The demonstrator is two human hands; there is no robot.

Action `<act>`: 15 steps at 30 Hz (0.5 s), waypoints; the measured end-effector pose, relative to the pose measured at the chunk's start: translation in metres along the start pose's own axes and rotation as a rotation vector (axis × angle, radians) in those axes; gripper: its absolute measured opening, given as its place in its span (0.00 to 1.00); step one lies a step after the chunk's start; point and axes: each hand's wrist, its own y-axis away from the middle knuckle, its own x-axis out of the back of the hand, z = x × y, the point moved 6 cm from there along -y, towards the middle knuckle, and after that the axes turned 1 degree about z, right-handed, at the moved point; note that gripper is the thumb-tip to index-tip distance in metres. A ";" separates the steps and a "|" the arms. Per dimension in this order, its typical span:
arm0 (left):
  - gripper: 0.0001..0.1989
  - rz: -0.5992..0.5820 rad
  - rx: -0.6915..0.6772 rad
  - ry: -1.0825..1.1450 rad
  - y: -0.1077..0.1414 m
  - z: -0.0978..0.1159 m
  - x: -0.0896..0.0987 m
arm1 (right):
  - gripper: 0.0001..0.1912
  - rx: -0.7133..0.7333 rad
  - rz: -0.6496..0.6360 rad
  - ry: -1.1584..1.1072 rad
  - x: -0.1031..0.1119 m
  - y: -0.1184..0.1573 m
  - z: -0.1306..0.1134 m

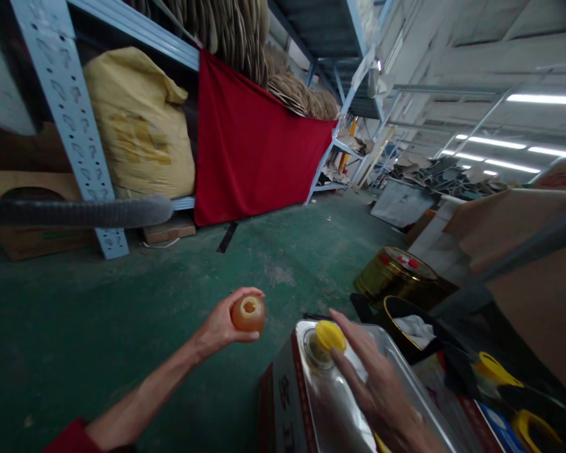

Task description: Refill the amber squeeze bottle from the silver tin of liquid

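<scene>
My left hand (pixel 224 322) is wrapped round a small amber bottle (pixel 248 319), held over the floor with its uncapped mouth facing me. To the right of it stands a rectangular metal can (pixel 330 396) with a shiny silver top and a printed side. My right hand (pixel 375 371) reaches over this can, thumb and forefinger on either side of a yellow cap (pixel 331 335) at the round spout. Whether the cap still sits on the spout I cannot tell. The right fingers are slightly blurred.
A gold drum (pixel 391 277) with red plugs stands ahead on the right, near an open black bucket (pixel 408 330) holding white cloth. More cans with yellow handles (pixel 500 368) are at lower right. Blue shelving (pixel 70 94) with a red cloth (pixel 264 138) lines the left.
</scene>
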 end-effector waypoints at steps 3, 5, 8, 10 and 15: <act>0.36 -0.057 -0.018 -0.006 0.006 0.009 -0.005 | 0.23 -0.039 0.121 -0.062 0.017 -0.013 -0.010; 0.37 -0.082 -0.022 -0.010 0.006 0.016 -0.011 | 0.19 -0.016 0.106 -0.120 0.011 -0.026 -0.018; 0.37 -0.080 -0.051 -0.045 0.003 0.029 -0.021 | 0.25 -0.015 -0.029 -0.133 -0.015 -0.048 -0.030; 0.37 -0.051 -0.077 -0.070 0.001 0.037 -0.024 | 0.26 -0.049 -0.190 -0.116 -0.029 -0.058 -0.038; 0.38 0.220 -0.019 -0.088 -0.009 0.041 0.012 | 0.06 -0.029 -0.507 -0.220 -0.003 -0.047 -0.056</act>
